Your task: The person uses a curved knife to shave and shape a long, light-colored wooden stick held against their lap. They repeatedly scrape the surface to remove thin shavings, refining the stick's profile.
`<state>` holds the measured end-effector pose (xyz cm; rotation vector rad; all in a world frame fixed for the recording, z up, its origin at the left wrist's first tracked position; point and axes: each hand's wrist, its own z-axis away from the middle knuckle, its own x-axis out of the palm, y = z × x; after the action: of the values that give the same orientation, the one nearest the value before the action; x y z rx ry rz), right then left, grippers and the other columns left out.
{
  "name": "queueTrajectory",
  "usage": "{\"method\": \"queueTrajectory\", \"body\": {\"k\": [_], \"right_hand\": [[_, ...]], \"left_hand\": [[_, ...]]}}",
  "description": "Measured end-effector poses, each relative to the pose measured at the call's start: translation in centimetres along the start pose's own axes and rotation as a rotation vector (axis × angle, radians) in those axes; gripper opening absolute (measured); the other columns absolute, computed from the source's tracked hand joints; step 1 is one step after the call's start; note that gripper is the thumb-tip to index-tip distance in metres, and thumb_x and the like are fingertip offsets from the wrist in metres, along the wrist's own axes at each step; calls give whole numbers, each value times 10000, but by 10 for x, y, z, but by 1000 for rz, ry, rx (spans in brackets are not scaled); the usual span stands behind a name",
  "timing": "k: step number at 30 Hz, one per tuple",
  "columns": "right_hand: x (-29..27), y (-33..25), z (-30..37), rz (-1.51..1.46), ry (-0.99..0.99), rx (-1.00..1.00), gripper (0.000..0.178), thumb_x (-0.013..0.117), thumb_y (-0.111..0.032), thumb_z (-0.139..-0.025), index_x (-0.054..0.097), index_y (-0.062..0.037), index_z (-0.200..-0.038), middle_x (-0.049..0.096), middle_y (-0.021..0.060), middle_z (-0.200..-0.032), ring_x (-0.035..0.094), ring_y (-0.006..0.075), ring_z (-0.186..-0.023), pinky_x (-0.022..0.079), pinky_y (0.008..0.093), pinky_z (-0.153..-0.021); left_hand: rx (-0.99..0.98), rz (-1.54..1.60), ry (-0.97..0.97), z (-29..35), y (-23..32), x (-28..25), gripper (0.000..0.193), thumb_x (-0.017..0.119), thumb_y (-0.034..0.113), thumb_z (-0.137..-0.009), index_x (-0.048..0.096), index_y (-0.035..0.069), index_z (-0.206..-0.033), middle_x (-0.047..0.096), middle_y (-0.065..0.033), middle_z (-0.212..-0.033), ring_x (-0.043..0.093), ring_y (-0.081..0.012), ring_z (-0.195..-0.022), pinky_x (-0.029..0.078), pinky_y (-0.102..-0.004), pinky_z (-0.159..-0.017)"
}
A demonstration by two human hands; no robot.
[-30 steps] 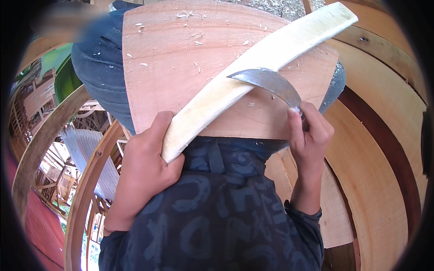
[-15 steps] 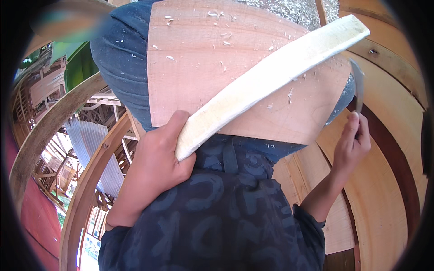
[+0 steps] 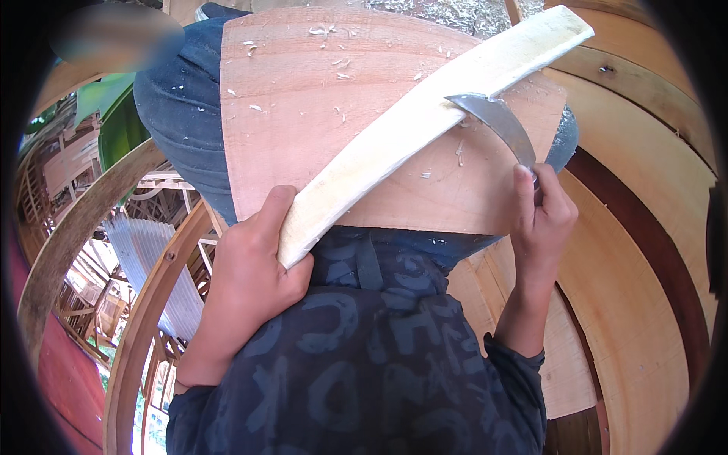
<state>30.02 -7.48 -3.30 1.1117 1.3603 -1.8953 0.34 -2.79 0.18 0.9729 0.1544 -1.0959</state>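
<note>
— Left hand (image 3: 246, 265)?
— Wrapped tight around the near end of a pale curved wooden strip (image 3: 425, 121), thumb up along its left edge, fingers tucked beneath and out of sight.
— And the strip itself?
— Running from that grip up and to the right, slanting across a broad reddish-brown wooden board (image 3: 334, 114), far end reaching past the board's upper right corner. Lying on the board's face or just above it; cannot tell which.
— Right hand (image 3: 542, 216)?
— Closed around the handle of a curved metal blade (image 3: 497, 121), handle almost wholly hidden in the fist. Thumb upright along the base of the blade.
— Blade where?
— Arching up and left from the fist, tip touching the lower edge of the strip, about two thirds along its length.
— Around that?
— Small pale wood shavings (image 3: 334, 72) scattered over the board, mostly toward its upper part, a few near the blade. Board resting on the lap, over dark blue trousers (image 3: 178, 114). Below, a dark patterned shirt (image 3: 356, 356), sleeve ending at the right wrist.
— Farther out?
— Curved wooden planks (image 3: 644, 250) sweeping down the right side, one darker brown band among them. Bent wooden ribs (image 3: 144, 318) on the left, with a grey corrugated sheet (image 3: 159, 258) seen between them, lower down.
</note>
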Motion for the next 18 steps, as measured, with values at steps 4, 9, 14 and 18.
{"method": "queueTrajectory", "body": {"k": [4, 9, 14, 18], "right_hand": [[6, -18, 12, -68, -82, -112, 199, 693, -181, -880, 625, 3, -851, 558, 124, -641, 547, 213, -502, 421, 326, -483], [18, -18, -1, -25, -71, -143, 214, 730, -201, -850, 610, -28, -810, 562, 110, -616, 557, 220, -480, 419, 319, -455], [14, -24, 0, -14, -50, -147, 214, 720, -204, -857, 603, -32, -809, 547, 106, -601, 560, 228, -475, 419, 331, -450], [17, -31, 13, -3, -104, -212, 218, 701, -218, -869, 596, -34, -815, 548, 112, -613, 570, 254, -491, 428, 351, -459]], "left_hand": [[2, -16, -1, -2, 0, 1, 511, 616, 53, -670, 499, 29, -1166, 624, -248, -781, 633, -455, -757, 499, -474, -660], [-17, 5, 58, 0, 7, 2, 446, 534, 11, -662, 525, 20, -1107, 581, -269, -741, 615, -473, -754, 496, -393, -664], [-3, 16, 45, -1, 3, 3, 446, 531, 11, -659, 531, 20, -1105, 580, -256, -735, 614, -470, -749, 494, -387, -655], [20, -13, -6, -3, -2, 3, 537, 631, 60, -668, 494, 34, -1186, 621, -261, -781, 631, -456, -749, 498, -473, -650]]}}
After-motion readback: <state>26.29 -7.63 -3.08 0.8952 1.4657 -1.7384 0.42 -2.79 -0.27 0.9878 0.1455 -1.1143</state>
